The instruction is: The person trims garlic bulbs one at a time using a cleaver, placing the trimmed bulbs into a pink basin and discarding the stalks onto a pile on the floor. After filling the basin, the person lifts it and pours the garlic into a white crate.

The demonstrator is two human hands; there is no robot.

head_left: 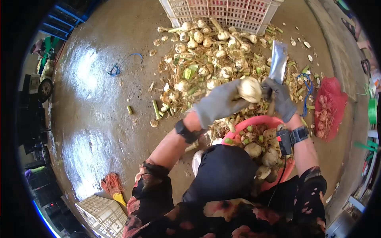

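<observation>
My left hand (224,102), in a grey glove, holds a pale garlic bulb (250,90) above the pile. Close to its right, my right hand (281,98), also gloved, is closed around the handle of a knife (278,63) whose broad shiny blade points away from me. Beneath and beyond both hands lies a heap of garlic bulbs (226,72) with stalks and peelings. A red basin (242,125) with trimmed bulbs (270,157) stands between my forearms, partly hidden by my knee.
A white plastic crate (222,15) stands behind the heap. At the right lies a red mesh bag (330,109) with bulbs. Blue twine (114,70) is on the wet floor. A broom (113,186) and a pale crate (102,214) are at the lower left.
</observation>
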